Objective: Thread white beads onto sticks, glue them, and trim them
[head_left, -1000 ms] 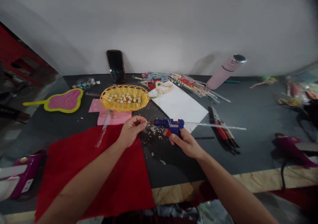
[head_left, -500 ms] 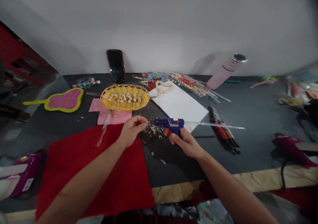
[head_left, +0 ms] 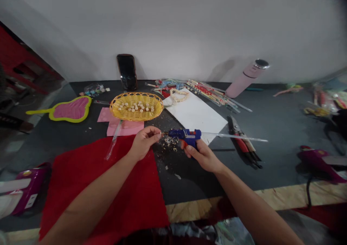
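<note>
My right hand [head_left: 200, 153] is wrapped round the handle of a blue glue gun [head_left: 187, 133], fingers at its orange trigger. A long clear glue stick [head_left: 235, 136] sticks out of the gun's back. My left hand [head_left: 145, 142] is pinched at the gun's nozzle tip; what its fingertips hold is too small to make out. Light crumbs [head_left: 169, 142] lie on the dark table below the nozzle. Behind my left hand stands a yellow oval basket [head_left: 130, 116] with several small whitish pieces in it.
Red cloth [head_left: 108, 194] lies under my left forearm. Around are pink sheets [head_left: 127, 128], a white board [head_left: 195, 111], pliers [head_left: 242, 140], straw-like sticks [head_left: 208, 93], a pink bottle [head_left: 245, 78], a phone [head_left: 127, 72], a yellow-rimmed paddle shape [head_left: 71, 109] and purple devices [head_left: 31, 189] at both sides.
My right fingers have closed in on the trigger, which now shows less. Both hands and the glue gun otherwise keep their places.
</note>
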`<state>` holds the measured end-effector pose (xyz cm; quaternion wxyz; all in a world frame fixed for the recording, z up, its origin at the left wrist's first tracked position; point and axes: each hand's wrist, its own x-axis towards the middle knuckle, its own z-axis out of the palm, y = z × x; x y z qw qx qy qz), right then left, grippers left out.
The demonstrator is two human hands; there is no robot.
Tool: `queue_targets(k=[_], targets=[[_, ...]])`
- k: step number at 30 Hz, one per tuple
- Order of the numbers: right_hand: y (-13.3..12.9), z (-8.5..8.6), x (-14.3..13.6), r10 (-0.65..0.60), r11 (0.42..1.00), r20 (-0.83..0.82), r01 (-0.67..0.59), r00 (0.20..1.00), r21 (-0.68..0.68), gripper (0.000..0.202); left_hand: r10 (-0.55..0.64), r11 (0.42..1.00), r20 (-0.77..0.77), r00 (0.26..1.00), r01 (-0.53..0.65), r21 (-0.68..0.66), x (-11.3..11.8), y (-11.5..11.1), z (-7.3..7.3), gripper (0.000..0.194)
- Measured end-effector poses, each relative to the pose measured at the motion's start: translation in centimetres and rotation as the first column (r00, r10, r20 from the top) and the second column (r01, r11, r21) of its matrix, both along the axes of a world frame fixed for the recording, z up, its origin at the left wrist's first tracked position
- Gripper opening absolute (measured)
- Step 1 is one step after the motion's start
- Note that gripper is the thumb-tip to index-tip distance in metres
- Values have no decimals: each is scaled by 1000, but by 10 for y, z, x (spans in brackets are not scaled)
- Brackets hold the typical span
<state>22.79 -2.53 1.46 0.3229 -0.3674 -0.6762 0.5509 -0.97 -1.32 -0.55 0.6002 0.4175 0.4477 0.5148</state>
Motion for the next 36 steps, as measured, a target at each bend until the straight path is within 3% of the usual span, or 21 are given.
queue_targets(k=[36], targets=[[-1,2,-1,3,1000,-22,-3,1000,-9,24,-4,1000,47,999,3,9,0,0,1,18]])
